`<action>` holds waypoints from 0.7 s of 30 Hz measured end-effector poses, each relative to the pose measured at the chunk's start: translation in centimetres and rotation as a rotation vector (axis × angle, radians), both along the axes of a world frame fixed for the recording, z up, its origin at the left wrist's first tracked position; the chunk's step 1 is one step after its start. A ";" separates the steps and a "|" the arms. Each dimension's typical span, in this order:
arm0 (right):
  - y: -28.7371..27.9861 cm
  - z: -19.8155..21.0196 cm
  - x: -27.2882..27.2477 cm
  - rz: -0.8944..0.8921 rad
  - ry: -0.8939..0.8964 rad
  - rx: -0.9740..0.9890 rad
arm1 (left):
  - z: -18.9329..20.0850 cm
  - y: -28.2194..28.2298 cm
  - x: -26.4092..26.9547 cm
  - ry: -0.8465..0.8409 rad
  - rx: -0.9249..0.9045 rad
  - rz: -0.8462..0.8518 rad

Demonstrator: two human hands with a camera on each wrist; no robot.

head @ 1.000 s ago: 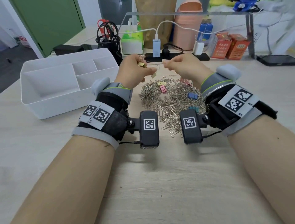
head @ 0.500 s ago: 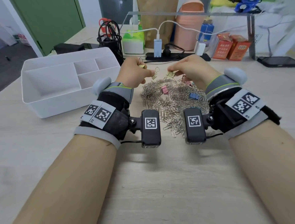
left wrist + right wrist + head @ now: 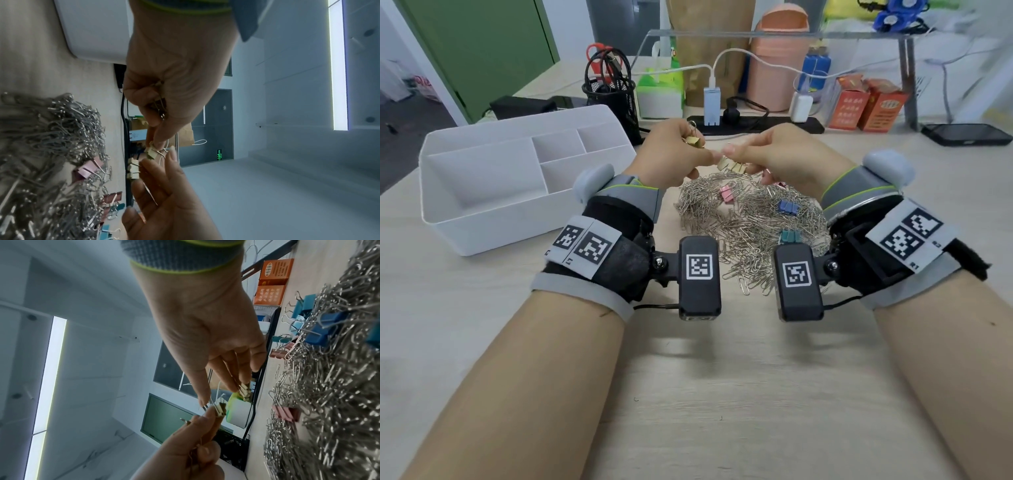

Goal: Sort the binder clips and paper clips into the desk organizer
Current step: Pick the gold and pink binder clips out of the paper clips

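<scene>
Above the paper clips (image 3: 750, 226) heaped mid-desk, gold binder clips (image 3: 731, 167) are pinched between the left hand (image 3: 671, 157) and right hand (image 3: 787, 157), seemingly being passed across for the empty organizer (image 3: 482, 209) at the desk's left edge.

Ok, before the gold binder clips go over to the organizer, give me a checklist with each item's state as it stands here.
1. Left hand holds a gold binder clip: ok.
2. Right hand pinches the gold clip cluster: ok.
3. Cluster fully passed to one hand: not ok, fingertips of both hands meet at it.
4. Desk organizer within reach, to the left: ok.
5. Organizer compartments free: ok, nothing visible in them.
6. Stray paper clips hooked onto the held clips: cannot tell.
</scene>
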State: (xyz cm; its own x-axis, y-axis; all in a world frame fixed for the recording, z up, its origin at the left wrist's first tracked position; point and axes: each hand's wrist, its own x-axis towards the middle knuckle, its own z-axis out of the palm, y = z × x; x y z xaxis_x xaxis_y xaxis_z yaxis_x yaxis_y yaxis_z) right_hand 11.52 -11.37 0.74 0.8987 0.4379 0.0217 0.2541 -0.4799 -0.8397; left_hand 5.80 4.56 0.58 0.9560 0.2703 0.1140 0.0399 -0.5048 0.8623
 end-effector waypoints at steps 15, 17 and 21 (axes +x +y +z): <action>7.9 3.0 -4.3 0.091 -0.026 0.114 | 2.0 6.7 -8.1 -0.018 -0.026 0.223; 10.1 3.3 -5.4 0.137 -0.006 0.136 | 2.1 8.9 -9.2 0.029 -0.105 0.306; 14.3 3.1 -7.4 0.212 0.076 0.185 | 1.5 12.7 -10.5 0.055 -0.216 0.423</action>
